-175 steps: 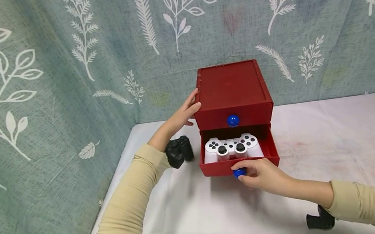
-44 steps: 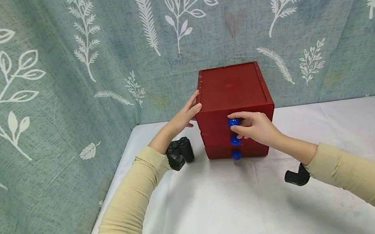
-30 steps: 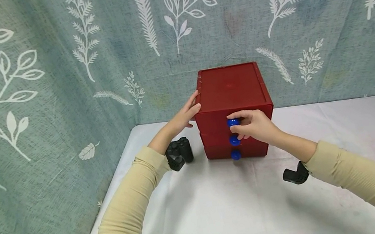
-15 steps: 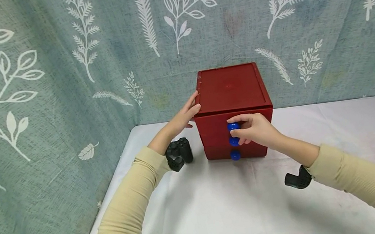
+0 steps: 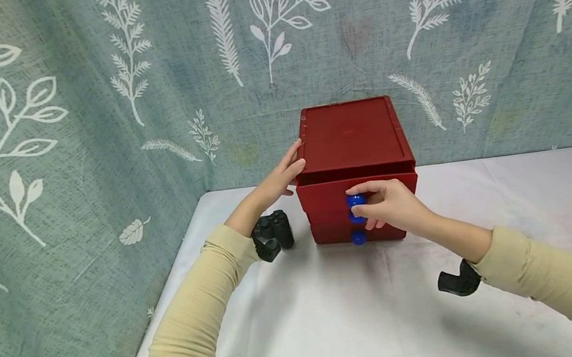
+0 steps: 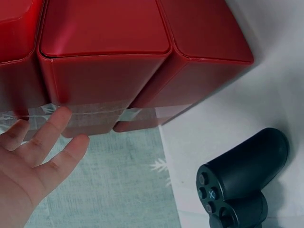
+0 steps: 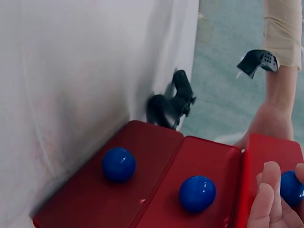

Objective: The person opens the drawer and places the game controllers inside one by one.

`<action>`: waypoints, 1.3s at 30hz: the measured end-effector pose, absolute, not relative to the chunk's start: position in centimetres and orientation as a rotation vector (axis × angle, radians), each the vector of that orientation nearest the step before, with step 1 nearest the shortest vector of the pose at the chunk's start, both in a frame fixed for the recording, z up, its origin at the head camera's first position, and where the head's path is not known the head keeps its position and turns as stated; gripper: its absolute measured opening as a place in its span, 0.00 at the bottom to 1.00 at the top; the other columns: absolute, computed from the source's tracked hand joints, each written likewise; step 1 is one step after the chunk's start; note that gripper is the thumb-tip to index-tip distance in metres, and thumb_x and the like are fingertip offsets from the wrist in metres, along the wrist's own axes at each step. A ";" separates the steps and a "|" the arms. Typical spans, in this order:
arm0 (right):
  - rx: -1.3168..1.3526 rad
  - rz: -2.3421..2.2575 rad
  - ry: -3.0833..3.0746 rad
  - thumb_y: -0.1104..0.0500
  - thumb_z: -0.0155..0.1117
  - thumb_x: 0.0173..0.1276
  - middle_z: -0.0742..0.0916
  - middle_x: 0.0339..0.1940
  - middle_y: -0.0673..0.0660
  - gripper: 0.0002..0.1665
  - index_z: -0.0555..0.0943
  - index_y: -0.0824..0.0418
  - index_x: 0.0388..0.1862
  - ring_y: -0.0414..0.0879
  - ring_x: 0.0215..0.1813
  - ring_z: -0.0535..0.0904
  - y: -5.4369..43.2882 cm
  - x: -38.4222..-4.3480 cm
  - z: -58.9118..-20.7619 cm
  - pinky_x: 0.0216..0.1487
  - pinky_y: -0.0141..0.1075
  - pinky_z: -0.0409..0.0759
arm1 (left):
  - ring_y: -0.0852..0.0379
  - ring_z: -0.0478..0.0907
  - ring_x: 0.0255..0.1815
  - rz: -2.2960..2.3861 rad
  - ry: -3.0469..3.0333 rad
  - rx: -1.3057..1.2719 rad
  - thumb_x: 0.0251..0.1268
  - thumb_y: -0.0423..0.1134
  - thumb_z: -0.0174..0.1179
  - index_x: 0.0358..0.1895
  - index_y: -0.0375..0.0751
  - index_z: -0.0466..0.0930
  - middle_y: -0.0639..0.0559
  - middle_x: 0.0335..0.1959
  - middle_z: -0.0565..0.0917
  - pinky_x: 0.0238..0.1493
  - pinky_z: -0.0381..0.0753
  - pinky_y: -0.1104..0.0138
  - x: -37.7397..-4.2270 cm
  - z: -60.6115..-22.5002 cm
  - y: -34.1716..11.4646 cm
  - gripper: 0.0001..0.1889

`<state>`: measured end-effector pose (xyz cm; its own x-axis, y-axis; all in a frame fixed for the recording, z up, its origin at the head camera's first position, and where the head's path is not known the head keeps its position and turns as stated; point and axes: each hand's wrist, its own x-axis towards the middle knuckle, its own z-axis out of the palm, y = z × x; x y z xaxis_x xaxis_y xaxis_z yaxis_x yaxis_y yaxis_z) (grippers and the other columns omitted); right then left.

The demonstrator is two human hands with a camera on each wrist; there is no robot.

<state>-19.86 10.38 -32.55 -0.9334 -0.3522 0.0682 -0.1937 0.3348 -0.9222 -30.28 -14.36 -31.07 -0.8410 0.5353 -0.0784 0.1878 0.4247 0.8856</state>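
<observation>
A red box of three stacked drawers (image 5: pixel 350 135) stands on the table, each drawer front bearing a round blue knob. My right hand (image 5: pixel 394 206) pinches the top knob (image 5: pixel 356 199) between fingers and thumb. The top drawer (image 5: pixel 322 196) sticks out a little, with a dark narrow gap above its front; its inside is hidden. Below it, the other two drawers are shut, their knobs (image 7: pixel 118 164) showing in the right wrist view. My left hand (image 5: pixel 277 183) rests against the box's left side, its fingers (image 6: pixel 66 154) extended.
On the table left of the box lies a black game controller (image 5: pixel 281 230), partly behind the left wrist. The white cloth (image 5: pixel 313 322) covers the table. A leaf-patterned green curtain (image 5: pixel 252 103) hangs behind and along the left.
Earlier, a drawer beneath the top one stood open with a white game controller inside; it is now shut. My right hand moved up to the top knob and has drawn that drawer slightly out.
</observation>
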 end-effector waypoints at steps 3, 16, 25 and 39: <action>-0.513 -1.655 2.444 0.58 0.64 0.61 0.85 0.34 0.67 0.26 0.75 0.65 0.57 0.53 0.26 0.82 10.4 -19.6 -32.6 0.30 0.38 0.80 | 0.40 0.66 0.62 1.384 2.330 0.628 0.66 0.60 0.37 0.70 0.74 0.33 0.52 0.74 0.42 0.55 0.63 0.40 -30.3 -31.1 -14.4 0.32; -0.502 -1.646 2.446 0.57 0.64 0.60 0.85 0.30 0.62 0.25 0.76 0.63 0.57 0.54 0.25 0.81 10.3 -18.5 -32.9 0.30 0.42 0.80 | 0.41 0.67 0.60 1.384 2.325 0.630 0.66 0.60 0.37 0.70 0.74 0.33 0.53 0.74 0.44 0.55 0.63 0.41 -30.3 -31.1 -14.4 0.32; -0.503 -1.669 2.412 0.57 0.65 0.60 0.85 0.27 0.57 0.25 0.76 0.64 0.56 0.50 0.23 0.80 10.1 -17.6 -32.9 0.28 0.37 0.78 | 0.40 0.68 0.60 1.382 2.325 0.625 0.65 0.61 0.37 0.70 0.74 0.33 0.52 0.74 0.43 0.55 0.63 0.40 -30.3 -31.1 -14.5 0.33; -0.494 -1.698 2.357 0.56 0.66 0.59 0.85 0.37 0.63 0.26 0.76 0.63 0.56 0.52 0.24 0.80 10.0 -15.9 -32.9 0.27 0.36 0.77 | 0.39 0.66 0.62 1.372 2.306 0.615 0.69 0.55 0.35 0.71 0.69 0.31 0.51 0.74 0.42 0.56 0.62 0.40 -29.8 -30.3 -14.3 0.32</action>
<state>-15.88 10.02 -32.86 -0.9254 -0.3772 0.0364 -0.1539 0.2863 -0.9457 -29.79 -14.34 -30.27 -0.8292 0.5494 -0.1033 0.1715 0.4258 0.8884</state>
